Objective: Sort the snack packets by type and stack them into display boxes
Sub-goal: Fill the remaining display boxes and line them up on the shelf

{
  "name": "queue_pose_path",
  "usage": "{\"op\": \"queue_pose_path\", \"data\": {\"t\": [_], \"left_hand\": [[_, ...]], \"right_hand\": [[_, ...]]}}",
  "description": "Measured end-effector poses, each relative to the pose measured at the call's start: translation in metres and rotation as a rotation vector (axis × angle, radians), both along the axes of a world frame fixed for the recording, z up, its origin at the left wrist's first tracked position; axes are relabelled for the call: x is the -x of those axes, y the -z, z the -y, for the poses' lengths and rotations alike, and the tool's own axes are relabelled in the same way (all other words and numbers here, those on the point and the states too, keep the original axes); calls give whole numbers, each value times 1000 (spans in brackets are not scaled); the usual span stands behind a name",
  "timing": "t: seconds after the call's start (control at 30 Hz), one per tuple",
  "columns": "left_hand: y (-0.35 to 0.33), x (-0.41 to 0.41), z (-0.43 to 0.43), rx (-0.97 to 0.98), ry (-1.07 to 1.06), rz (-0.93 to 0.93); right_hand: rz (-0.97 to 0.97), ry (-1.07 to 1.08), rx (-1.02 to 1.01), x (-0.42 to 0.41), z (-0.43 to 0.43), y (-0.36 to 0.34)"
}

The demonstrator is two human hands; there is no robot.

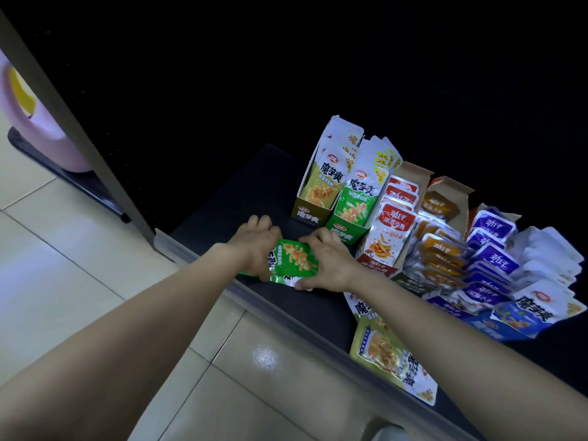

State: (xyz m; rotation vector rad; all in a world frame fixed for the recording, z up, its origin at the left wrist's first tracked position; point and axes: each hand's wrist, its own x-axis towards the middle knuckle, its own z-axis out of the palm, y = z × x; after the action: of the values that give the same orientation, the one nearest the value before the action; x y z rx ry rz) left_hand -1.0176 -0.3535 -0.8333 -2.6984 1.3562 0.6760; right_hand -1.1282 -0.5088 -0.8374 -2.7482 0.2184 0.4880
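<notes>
Both my hands hold a small stack of green snack packets [294, 261] low over the front of the dark shelf [222, 198]. My left hand [254, 241] grips the stack's left side and my right hand [327, 261] grips its right side and near edge. Just behind stands the green display box [348, 226] full of matching green packets, with an olive box [310, 214] to its left. To the right stand a red box [380, 262], an orange box [445, 249], a purple box [490, 265] and a blue box [521, 316], each holding packets.
Loose olive-yellow packets [386, 354] lie at the shelf's front edge on the right, under my right forearm. A grey upright post [79, 119] rises at the left, with a pink container [31, 113] behind it. Beige floor tiles [79, 281] lie below the shelf.
</notes>
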Motion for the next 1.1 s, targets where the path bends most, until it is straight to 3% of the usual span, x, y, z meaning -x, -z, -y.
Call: {"op": "queue_pose_path", "data": {"t": [0.1, 0.27, 0.4, 0.5, 0.63, 0.77, 0.93, 1.1], "left_hand": [[-2, 3, 0, -25, 10, -11], [-4, 6, -2, 16, -12, -52], [-12, 4, -9, 86, -100, -208], [-21, -2, -17, 280, -225, -450], [-35, -6, -20, 607, -435, -844], [-48, 6, 3, 768, -458, -915], [-55, 16, 29, 852, -388, -1058], [-58, 15, 48, 964, -505, -984]], "right_hand": [[12, 49, 10, 5, 2, 2], [-6, 130, -157, 5, -3, -1], [18, 148, -248, 4, -1, -12], [56, 268, -528, 5, 8, -33], [284, 624, -1005, 9, 19, -63], [164, 607, -1059, 15, 14, -71], [361, 657, -1043, 17, 24, -83], [429, 656, -1109, 26, 49, -82]]}}
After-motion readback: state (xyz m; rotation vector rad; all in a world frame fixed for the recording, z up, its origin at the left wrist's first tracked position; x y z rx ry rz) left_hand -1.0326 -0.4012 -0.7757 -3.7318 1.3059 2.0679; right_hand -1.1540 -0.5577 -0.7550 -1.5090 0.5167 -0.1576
